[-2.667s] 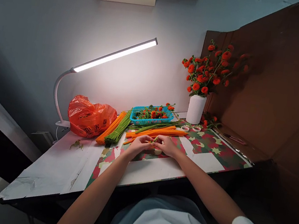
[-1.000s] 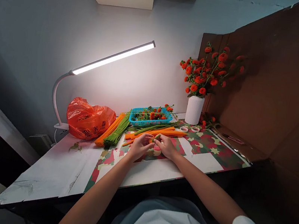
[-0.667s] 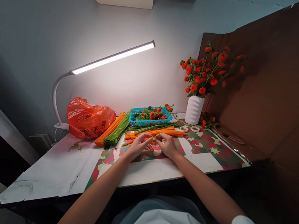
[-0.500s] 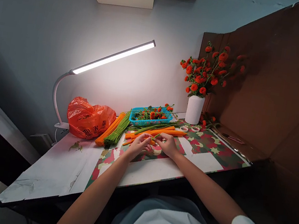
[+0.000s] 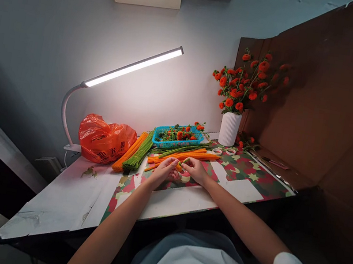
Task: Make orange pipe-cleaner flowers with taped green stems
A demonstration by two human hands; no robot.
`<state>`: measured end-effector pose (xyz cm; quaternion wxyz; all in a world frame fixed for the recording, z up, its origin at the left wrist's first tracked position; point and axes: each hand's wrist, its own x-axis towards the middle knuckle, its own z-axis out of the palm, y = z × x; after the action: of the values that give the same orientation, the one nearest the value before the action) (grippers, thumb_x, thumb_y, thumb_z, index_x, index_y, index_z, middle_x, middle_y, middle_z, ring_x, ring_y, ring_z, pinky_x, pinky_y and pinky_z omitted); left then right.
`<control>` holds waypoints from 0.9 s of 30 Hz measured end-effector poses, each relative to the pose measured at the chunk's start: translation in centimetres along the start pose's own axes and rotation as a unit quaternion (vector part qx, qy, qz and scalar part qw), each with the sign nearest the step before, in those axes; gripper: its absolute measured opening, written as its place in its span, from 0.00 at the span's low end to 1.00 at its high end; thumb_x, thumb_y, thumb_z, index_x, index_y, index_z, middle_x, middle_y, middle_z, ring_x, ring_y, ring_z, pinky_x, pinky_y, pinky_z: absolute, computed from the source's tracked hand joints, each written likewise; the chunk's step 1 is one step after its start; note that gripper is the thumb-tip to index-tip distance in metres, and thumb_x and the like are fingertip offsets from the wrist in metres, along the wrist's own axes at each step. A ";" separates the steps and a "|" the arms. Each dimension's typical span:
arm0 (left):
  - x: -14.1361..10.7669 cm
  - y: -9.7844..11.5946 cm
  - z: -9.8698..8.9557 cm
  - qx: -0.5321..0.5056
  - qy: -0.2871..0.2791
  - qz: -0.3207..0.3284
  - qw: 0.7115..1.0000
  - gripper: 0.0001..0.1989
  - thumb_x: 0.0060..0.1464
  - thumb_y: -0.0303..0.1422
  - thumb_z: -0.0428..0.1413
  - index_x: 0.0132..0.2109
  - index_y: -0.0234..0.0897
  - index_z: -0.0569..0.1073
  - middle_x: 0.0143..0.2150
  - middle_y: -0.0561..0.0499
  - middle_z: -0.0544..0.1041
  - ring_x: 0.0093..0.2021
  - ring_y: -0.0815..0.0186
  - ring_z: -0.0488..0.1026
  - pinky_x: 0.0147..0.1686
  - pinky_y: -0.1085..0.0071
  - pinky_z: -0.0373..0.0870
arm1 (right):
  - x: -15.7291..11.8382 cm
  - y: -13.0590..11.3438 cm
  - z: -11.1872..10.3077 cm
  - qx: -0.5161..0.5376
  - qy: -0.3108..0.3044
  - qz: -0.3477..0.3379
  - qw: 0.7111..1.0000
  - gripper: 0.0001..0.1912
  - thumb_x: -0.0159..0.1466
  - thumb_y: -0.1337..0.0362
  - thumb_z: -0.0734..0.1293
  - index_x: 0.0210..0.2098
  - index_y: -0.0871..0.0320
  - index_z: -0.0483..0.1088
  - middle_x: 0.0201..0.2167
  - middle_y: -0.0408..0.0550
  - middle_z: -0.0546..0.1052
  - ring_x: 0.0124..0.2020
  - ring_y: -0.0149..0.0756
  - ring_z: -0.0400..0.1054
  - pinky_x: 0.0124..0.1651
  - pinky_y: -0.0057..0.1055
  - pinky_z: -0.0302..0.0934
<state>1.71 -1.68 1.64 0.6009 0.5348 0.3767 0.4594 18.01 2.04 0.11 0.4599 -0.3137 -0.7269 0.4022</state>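
Note:
My left hand (image 5: 164,171) pinches a small orange pipe-cleaner flower (image 5: 179,167) with a bit of green on it, over the near middle of the table. Close on its right, my right hand (image 5: 195,171) has thumb and forefinger pressed together on a green pipe-cleaner tip (image 5: 186,161). Whether that tip is joined to the orange flower I cannot tell. Just behind both hands lie loose orange pipe cleaners (image 5: 199,154), with green ones (image 5: 173,150) further back.
A blue basket (image 5: 177,144) holds red flowers. To its left lie orange (image 5: 131,151) and green bundles (image 5: 139,155) beside a red plastic bag (image 5: 106,139). Tape rolls (image 5: 216,151), a white vase (image 5: 229,129) of flowers and pliers (image 5: 275,163) stand or lie right. A lamp (image 5: 133,67) arches above.
My fingertips have moved slightly apart, and the green tip at my right fingers has shifted a little. More of the orange piece shows between the hands. Nothing else has visibly moved.

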 end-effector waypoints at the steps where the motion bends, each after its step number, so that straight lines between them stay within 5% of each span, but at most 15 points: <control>1: 0.0 0.0 0.0 0.005 0.003 0.005 1.000 0.25 0.46 0.50 0.60 0.40 0.36 0.62 0.23 0.56 0.72 0.20 0.71 0.71 0.22 0.77 0.66 | 0.0 0.0 0.0 0.009 -0.014 -0.002 1.000 0.15 0.56 0.53 0.64 0.26 0.59 0.64 0.23 0.41 0.68 0.26 0.30 0.61 0.31 0.29 0.56; 8: 0.3 -0.3 -0.3 -0.005 0.013 -0.008 1.000 0.24 0.47 0.49 0.60 0.41 0.36 0.64 0.23 0.56 0.72 0.20 0.72 0.71 0.22 0.77 0.67 | -0.2 -0.6 0.0 0.011 -0.066 -0.031 0.997 0.12 0.59 0.56 0.61 0.28 0.58 0.64 0.24 0.41 0.67 0.26 0.31 0.60 0.32 0.28 0.56; 21: 0.4 -0.7 -0.9 -0.049 -0.015 -0.079 0.996 0.13 0.58 0.42 0.49 0.38 0.35 0.67 0.17 0.53 0.70 0.13 0.72 0.65 0.14 0.79 0.60 | -0.9 -1.0 -0.3 -0.150 0.000 -0.150 0.977 0.11 0.63 0.58 0.62 0.30 0.57 0.71 0.27 0.46 0.72 0.31 0.35 0.64 0.39 0.33 0.55; 27: 0.6 -0.9 -0.9 -0.039 -0.021 -0.107 0.993 0.18 0.56 0.47 0.50 0.36 0.34 0.66 0.20 0.51 0.71 0.16 0.70 0.69 0.17 0.77 0.64 | -1.0 -1.0 -0.2 -0.155 0.016 -0.142 0.978 0.09 0.61 0.62 0.63 0.26 0.57 0.69 0.24 0.44 0.70 0.29 0.34 0.62 0.38 0.32 0.55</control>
<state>1.21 -0.84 0.63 0.6749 0.4771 0.4010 0.3951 18.50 0.84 0.62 0.4699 -0.2814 -0.8098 0.2103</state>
